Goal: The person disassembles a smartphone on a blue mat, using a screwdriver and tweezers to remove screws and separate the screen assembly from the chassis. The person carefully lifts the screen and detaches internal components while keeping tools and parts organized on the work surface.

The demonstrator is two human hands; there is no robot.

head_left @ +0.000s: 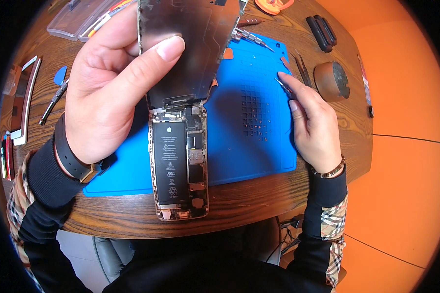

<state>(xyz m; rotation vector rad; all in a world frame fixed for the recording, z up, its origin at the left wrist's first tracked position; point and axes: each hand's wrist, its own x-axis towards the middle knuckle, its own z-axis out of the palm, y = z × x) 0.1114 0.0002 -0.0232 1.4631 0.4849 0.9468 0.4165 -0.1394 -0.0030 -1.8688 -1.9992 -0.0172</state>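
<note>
My left hand (105,93) grips the phone's raised screen panel (190,63), thumb pressed on its dark back. The panel joins the opened phone body (196,171) at its top end; a long black battery (170,161), circuit boards and small metal parts show inside. The body reaches past the front edge of the blue silicone mat (230,166). My right hand (315,127), at the mat's right side, holds a thin metal tool (283,84), its type unclear, between closed fingers. Left of it, tiny screws and parts lie in the mat's grid (254,115).
Around the mat on the wooden table (102,219) are a white phone (24,100), a plastic case (71,22), a screwdriver (54,102), a blue pick (60,75), a silver driver (253,39), tweezers (303,68), a round metal pot (331,80) and a black object (320,31).
</note>
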